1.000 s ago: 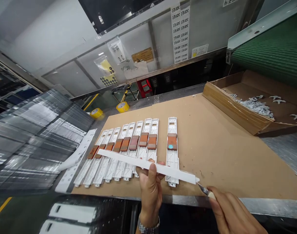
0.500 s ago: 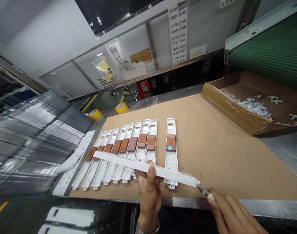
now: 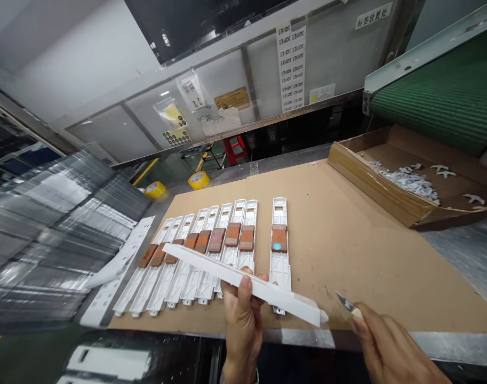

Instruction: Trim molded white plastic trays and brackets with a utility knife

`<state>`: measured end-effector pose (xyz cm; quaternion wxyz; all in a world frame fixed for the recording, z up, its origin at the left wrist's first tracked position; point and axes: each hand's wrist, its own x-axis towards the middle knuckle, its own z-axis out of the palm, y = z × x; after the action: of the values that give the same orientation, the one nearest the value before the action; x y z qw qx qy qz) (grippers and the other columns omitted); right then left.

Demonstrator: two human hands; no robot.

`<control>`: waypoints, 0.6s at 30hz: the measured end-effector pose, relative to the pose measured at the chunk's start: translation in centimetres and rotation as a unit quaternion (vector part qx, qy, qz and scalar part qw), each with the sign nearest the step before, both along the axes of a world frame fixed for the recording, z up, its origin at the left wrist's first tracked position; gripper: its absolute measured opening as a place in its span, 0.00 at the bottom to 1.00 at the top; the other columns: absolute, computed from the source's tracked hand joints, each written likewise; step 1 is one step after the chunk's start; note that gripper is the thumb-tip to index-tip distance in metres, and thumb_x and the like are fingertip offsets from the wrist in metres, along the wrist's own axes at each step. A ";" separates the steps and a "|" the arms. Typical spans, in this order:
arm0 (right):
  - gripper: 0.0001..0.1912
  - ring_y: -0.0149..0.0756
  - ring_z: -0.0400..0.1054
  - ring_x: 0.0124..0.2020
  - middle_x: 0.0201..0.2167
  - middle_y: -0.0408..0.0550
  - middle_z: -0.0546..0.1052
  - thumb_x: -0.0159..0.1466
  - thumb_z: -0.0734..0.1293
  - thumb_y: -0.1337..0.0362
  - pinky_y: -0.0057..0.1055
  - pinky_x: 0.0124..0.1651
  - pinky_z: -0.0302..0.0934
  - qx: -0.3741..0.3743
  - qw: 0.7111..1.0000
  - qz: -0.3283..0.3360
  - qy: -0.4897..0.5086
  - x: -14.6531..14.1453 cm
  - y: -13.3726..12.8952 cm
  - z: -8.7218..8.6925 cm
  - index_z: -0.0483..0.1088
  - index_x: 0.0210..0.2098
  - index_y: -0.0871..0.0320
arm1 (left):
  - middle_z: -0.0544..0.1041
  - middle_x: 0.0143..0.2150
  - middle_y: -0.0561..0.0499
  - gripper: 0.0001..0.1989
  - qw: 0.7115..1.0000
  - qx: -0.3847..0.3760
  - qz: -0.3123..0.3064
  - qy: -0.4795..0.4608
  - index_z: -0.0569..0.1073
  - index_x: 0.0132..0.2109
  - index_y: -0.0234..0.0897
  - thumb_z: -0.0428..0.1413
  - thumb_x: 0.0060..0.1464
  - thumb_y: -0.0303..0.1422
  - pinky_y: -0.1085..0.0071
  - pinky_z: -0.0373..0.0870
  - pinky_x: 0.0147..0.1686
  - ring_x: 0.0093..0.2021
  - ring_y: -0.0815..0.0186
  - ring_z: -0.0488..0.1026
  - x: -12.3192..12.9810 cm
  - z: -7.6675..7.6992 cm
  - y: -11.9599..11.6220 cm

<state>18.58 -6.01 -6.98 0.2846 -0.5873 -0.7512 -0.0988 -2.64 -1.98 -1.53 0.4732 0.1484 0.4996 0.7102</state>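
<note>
My left hand (image 3: pixel 243 314) is closed around the middle of a long white plastic piece (image 3: pixel 211 262), which slants down to the right above the table. In my right hand (image 3: pixel 387 341) is a small knife (image 3: pixel 348 304), its blade pointing up and left, apart from the white piece's right end. Behind the held piece, several white strips (image 3: pixel 159 290) lie side by side, each with a reddish-brown block (image 3: pixel 216 240) across it. One more such strip (image 3: pixel 280 266) lies separately to their right, its block bearing a blue round sticker (image 3: pixel 277 246).
An open cardboard box (image 3: pixel 371 186) with small white pieces stands at the back right, below a green ribbed belt (image 3: pixel 439 90). Two yellow tape rolls (image 3: pixel 198 180) sit at the back left. Labelled paper (image 3: pixel 107 290) and stacked clear sheets (image 3: pixel 59 229) are at the left.
The knife in my right hand has moved right, away from the white piece's end. The held piece now tilts more steeply, its right end lower. The camera view has shifted slightly.
</note>
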 end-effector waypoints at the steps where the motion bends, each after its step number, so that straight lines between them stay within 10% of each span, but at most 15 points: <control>1: 0.20 0.36 0.74 0.33 0.34 0.47 0.76 0.73 0.53 0.53 0.32 0.33 0.62 0.002 1.000 -0.008 0.003 0.1 0.2 0.0 0.68 0.49 0.59 | 0.71 0.38 0.55 0.24 1.000 0.002 -0.003 0.004 0.66 0.45 0.40 0.68 0.47 0.42 0.74 0.75 0.31 0.35 0.67 0.77 0.0 0.1 0.0; 7: 0.16 0.33 0.77 0.35 0.37 0.42 0.80 0.72 0.55 0.54 0.21 0.30 0.68 -0.039 0.992 0.007 0.121 1.0 1.2 0.0 0.70 0.45 0.54 | 0.73 0.37 0.54 0.24 0.998 0.008 -0.052 -0.026 0.67 0.47 0.43 0.68 0.46 0.41 0.70 0.75 0.32 0.34 0.65 0.77 0.0 0.9 -0.6; 13: 0.29 0.31 0.75 0.29 0.41 0.49 0.79 0.64 0.63 0.43 0.21 0.30 0.68 -0.086 0.958 0.010 0.272 4.4 4.6 1.8 0.69 0.56 0.54 | 0.74 0.22 0.46 0.27 0.902 -0.045 -0.422 -0.072 0.74 0.38 0.33 0.62 0.43 0.54 0.77 0.59 0.12 0.14 0.70 0.66 -3.5 -0.3 -1.5; 18: 0.36 0.29 0.68 0.24 0.51 0.56 0.75 0.58 0.70 0.45 0.28 0.34 0.69 -0.183 0.915 0.073 0.352 6.5 7.8 4.6 0.66 0.61 0.53 | 0.69 0.16 0.53 0.32 0.912 -0.080 -0.395 -0.075 0.76 0.36 0.36 0.72 0.22 0.49 0.79 0.46 0.08 0.10 0.70 0.62 -5.7 -1.5 -1.5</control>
<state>25.07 1.78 -2.35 0.4246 -0.5696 -0.6482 0.2740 -8.36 -3.47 -3.07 0.7615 0.2413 0.4184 0.4323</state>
